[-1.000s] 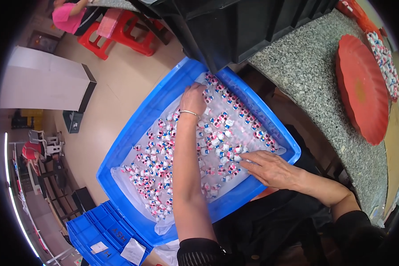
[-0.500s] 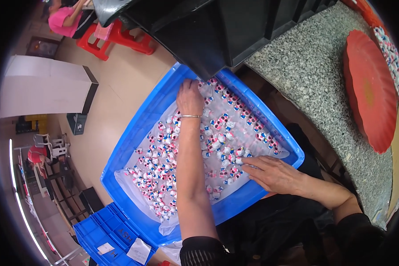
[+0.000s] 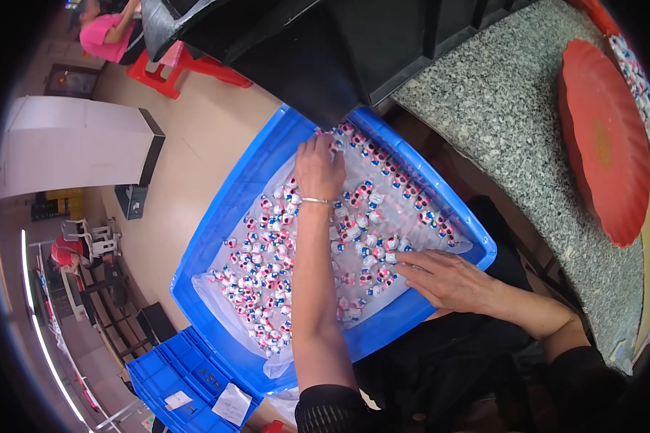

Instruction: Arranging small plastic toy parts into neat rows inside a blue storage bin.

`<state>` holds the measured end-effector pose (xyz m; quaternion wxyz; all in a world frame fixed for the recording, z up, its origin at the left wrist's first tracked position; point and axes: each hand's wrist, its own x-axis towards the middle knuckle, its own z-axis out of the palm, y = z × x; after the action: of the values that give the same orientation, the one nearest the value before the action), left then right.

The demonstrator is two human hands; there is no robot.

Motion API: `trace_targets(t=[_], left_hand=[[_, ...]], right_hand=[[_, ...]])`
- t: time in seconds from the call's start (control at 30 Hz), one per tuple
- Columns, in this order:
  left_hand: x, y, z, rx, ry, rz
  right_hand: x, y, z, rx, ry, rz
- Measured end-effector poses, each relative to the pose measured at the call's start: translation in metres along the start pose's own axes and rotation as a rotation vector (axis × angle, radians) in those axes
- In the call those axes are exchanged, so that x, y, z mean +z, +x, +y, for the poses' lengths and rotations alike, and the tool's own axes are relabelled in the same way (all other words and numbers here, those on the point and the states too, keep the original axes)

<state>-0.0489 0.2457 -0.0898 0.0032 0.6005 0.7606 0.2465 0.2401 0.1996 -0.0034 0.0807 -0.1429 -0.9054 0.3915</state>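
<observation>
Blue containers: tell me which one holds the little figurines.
The large tub under the left hand, with figurines spread inside; the crate at lower left shows none.

A slim, silvery bracelet [image 3: 315, 200] is worn at the wrist of the left hand [image 3: 319, 169]. The left forearm [image 3: 316, 289] and the right forearm [image 3: 531, 310] are left uncovered by short sleeves. The left sleeve [image 3: 328, 409], at six o'clock, is made of black cloth marked with rows of short pale lines. At four o'clock, a black right sleeve [image 3: 583, 375] is seen, and at five o'clock the body is covered by black clothing [image 3: 426, 361].
</observation>
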Motion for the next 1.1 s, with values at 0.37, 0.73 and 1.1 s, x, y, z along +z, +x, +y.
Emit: trace_targets(t=[0.37, 0.73, 1.1], left_hand=[[-0.006, -0.004, -0.017, -0.261, -0.162, 0.234], [0.005, 0.003, -0.019, -0.267, 0.307, 0.040], [-0.020, -0.001, -0.017, 0.143, -0.275, -0.231]], right_hand=[[-0.001, 0.001, 0.001, 0.000, 0.057, 0.050], [0.005, 0.001, 0.001, -0.021, 0.089, 0.139], [0.003, 0.003, 0.000, 0.006, 0.117, 0.130]])
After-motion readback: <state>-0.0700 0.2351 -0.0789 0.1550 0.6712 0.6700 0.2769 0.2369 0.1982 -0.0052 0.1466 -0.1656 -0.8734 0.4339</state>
